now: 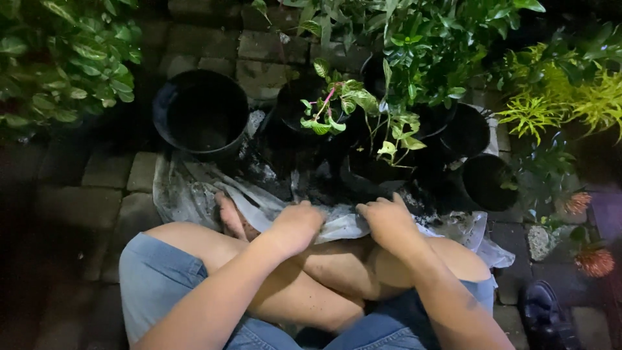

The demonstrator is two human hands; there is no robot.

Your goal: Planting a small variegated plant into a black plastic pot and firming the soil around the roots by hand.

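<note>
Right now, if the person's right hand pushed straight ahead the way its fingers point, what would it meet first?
The right hand rests on the plastic sheet, fingers pointing forward. Straight ahead, it would probably first meet the dark soil pile, then the small pot with pale leafy stems; depth is unclear.

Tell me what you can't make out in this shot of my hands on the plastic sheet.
Head view only:
- Fingertips of left hand and right hand: curled into the plastic sheet, so the grip is hidden.
- Inside of the big black pot: too dark.
- Small pots under the green plant: lost in shadow.
- Black shoe: cut by the bottom edge.
</note>
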